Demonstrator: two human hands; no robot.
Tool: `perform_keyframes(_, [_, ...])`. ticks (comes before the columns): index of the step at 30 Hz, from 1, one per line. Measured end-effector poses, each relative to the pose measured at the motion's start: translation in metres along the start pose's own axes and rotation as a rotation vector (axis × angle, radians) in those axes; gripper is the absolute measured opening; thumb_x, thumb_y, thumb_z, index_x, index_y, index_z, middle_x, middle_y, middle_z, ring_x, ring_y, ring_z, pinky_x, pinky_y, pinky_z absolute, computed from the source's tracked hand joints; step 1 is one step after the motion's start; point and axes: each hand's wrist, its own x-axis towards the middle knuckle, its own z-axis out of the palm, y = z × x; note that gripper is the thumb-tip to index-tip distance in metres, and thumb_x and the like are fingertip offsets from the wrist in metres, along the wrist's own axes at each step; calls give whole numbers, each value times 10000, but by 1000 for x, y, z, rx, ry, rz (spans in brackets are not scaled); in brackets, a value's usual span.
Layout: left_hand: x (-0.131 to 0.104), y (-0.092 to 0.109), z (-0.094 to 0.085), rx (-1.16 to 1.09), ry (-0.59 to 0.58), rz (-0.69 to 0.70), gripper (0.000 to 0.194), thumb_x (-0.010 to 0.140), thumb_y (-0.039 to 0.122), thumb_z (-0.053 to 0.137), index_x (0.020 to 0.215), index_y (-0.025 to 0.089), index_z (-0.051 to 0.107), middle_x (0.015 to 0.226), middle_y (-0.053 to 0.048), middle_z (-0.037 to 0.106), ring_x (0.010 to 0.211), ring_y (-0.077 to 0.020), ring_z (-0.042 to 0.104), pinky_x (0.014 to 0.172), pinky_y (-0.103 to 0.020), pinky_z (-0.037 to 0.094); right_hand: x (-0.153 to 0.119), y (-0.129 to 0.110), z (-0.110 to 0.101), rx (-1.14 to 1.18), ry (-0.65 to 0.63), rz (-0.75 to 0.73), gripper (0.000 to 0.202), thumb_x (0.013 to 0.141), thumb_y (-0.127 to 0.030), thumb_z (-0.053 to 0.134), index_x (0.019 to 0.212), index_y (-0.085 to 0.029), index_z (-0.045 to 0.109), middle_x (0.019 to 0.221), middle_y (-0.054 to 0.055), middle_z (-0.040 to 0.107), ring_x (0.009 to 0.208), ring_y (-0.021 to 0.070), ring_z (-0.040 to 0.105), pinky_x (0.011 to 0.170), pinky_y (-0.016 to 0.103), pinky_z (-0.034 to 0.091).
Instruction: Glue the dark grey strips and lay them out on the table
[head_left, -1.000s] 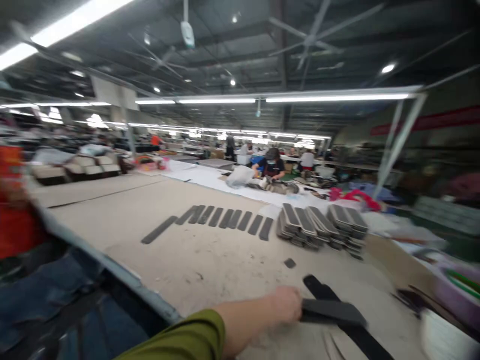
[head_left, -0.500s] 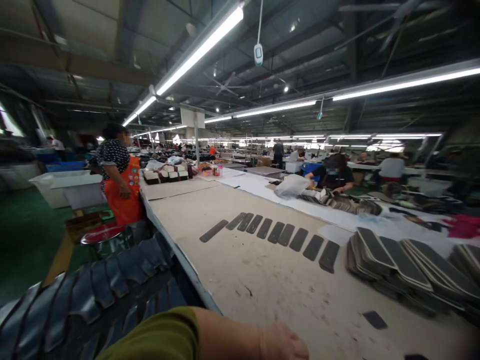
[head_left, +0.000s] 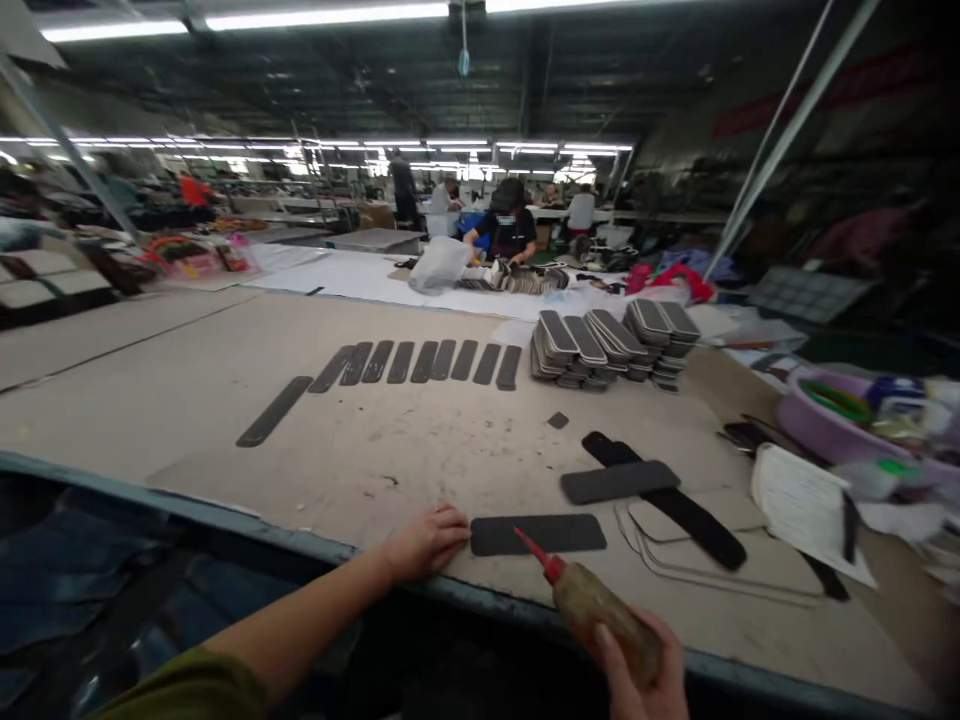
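Observation:
A dark grey strip (head_left: 491, 536) with rounded corners lies flat near the table's front edge. My left hand (head_left: 427, 543) rests at its left end, fingers bent and close together, their tips against the strip. In my right hand (head_left: 649, 665) is a squeeze glue bottle (head_left: 604, 610), yellowish-brown, with a red nozzle. It is tilted, and the nozzle tip appears over the middle of the strip; whether it touches cannot be made out. Another grey strip (head_left: 619, 482) lies across a long black strip (head_left: 694, 520), to the right. Beige panels (head_left: 720, 570) lie beneath the black one.
A row of dark strips (head_left: 425, 362) stretches across the table (head_left: 225, 400). Stacks of strips (head_left: 592, 345) stand at back right. A paper sheet (head_left: 806, 500) and a purple basin (head_left: 814, 425) are at far right. A person (head_left: 510, 225) works across the table.
My view has swung right and down. Both hands, the bottle and the strip at the table's front edge now show. Before, only one bare forearm and part of a hand were visible at the bottom.

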Motion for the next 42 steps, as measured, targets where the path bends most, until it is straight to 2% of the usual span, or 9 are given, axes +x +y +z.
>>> perform_keyframes(5, [-6,-5,9,42,-36,69,269,940,182,430,1122,164,627,1070,-105,648,953,-196,558,897,-350,483,5,-1,32,-161,-108,-392,328,813,-425,661,1028,-200,560,966,65,577,876,223,573,771,374,494])
perform_keyframes(7, [-6,-6,13,62,-52,88,269,926,172,433,1107,168,633,1074,-102,652,949,-200,554,898,-356,481,5,-5,39,-188,-156,-493,263,846,-367,635,1033,-202,553,956,66,560,874,216,562,762,366,492])
perform_keyframes(11, [-5,-8,14,62,-73,94,274,918,149,427,1091,170,638,1069,-92,660,931,-187,562,913,-355,471,3,-8,50,-227,-230,-568,218,887,-295,578,1077,-202,525,980,74,532,888,208,564,759,352,503])
perform_keyframes(18, [-2,-3,9,29,-41,61,277,932,162,415,1077,180,649,1069,-80,671,928,-181,574,889,-353,484,2,-5,57,-291,-304,-589,217,888,-201,512,1105,-218,515,1021,83,515,882,192,585,743,325,531])
perform_keyframes(23, [-2,-6,12,43,-25,73,258,933,170,442,1077,175,656,1043,-87,672,928,-187,565,845,-340,510,4,-2,47,-330,-241,-608,218,880,-212,514,1098,-224,519,1027,81,512,879,195,588,742,327,536])
perform_keyframes(28, [0,-4,10,30,-16,77,243,942,172,448,1057,174,661,1018,-83,671,910,-174,573,851,-333,511,12,7,26,-434,-140,-585,199,894,-270,518,1087,-223,526,1028,80,513,876,202,586,732,339,533])
perform_keyframes(35, [2,-4,8,14,0,89,252,934,150,442,1044,177,666,1011,-81,672,918,-181,568,823,-320,518,35,20,-6,-557,61,-583,217,900,-341,537,1059,-193,539,992,91,530,860,212,580,675,327,519])
perform_keyframes(42, [1,-6,11,9,-5,87,232,932,156,466,1037,181,671,1014,-80,673,916,-179,590,848,-338,520,53,22,-21,-603,230,-551,261,893,-403,566,1019,-174,566,964,106,561,843,225,574,693,344,506])
